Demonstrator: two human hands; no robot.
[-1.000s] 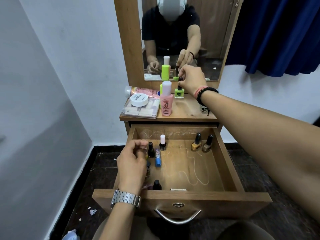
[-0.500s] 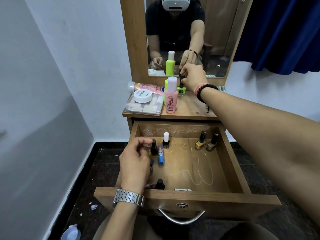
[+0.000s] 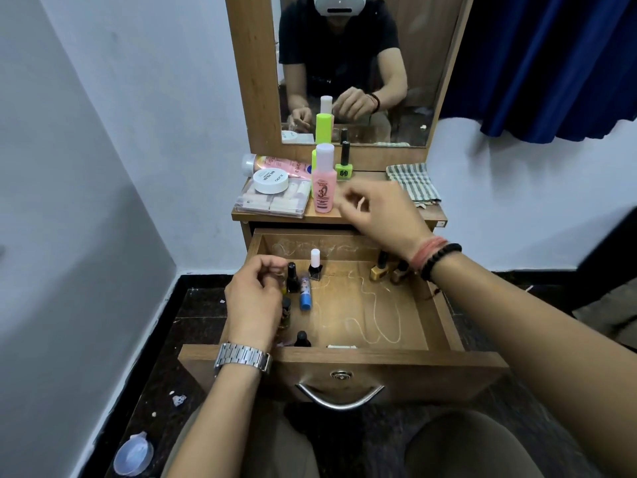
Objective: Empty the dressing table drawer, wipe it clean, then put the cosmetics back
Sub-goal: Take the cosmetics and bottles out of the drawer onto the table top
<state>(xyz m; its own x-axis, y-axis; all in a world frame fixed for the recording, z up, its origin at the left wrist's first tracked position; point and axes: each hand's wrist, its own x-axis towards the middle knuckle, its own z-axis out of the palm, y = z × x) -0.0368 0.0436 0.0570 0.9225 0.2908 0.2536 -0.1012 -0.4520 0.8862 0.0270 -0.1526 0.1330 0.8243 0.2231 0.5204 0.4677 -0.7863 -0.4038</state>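
While the drawer (image 3: 344, 365) stands pulled out in the lower middle of the frame, my left hand (image 3: 253, 300) sits low at its left side, fingers curled in over the small bottles there; whether they actually pinch one I cannot tell, since my own knuckles hide the tips. Just right of that hand stand a dark nail polish bottle (image 3: 292, 278), a white-capped bottle (image 3: 315, 264) and a blue tube (image 3: 305, 293) lying flat on the drawer floor. Another black cap (image 3: 302, 338) shows near the front wall. At the drawer's right rear, two gold bottles (image 3: 379, 269) peek out from under my wrist.

My right hand (image 3: 381, 215) hovers at the centre of the frame, above the drawer's back edge and the table top (image 3: 427, 220), fingers loosely bent and apart, holding nothing.

On the table top, above centre, stand a pink bottle (image 3: 324, 182) and a green nail polish (image 3: 344, 166); left of them lies a pink tube (image 3: 275, 165), and a white jar (image 3: 271, 181) rests on a clear packet (image 3: 272, 203). A checked cloth (image 3: 413, 182) lies to the right.
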